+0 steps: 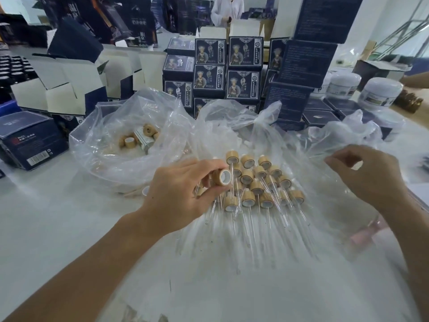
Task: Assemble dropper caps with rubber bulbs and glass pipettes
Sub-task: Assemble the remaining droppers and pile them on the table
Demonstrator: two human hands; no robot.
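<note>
My left hand [183,194] grips a bamboo dropper cap [221,177] between thumb and fingers, its white-lined opening facing right. Just right of it lies a pile of assembled droppers [257,182], bamboo caps with glass pipettes pointing toward me, on clear plastic sheeting [301,228]. My right hand [366,175] hovers to the right with fingers curled, pinching the edge of the clear plastic. A clear bag [111,145] at the back left holds several loose bamboo caps [139,137]. Whether a rubber bulb sits in the held cap is hidden.
Dark blue product boxes [216,73] are stacked behind the bags, with open white-lined cartons [69,82] at the left. White jars [380,91] stand at the right back. One blue box [30,140] lies at the left. A person stands at the far side.
</note>
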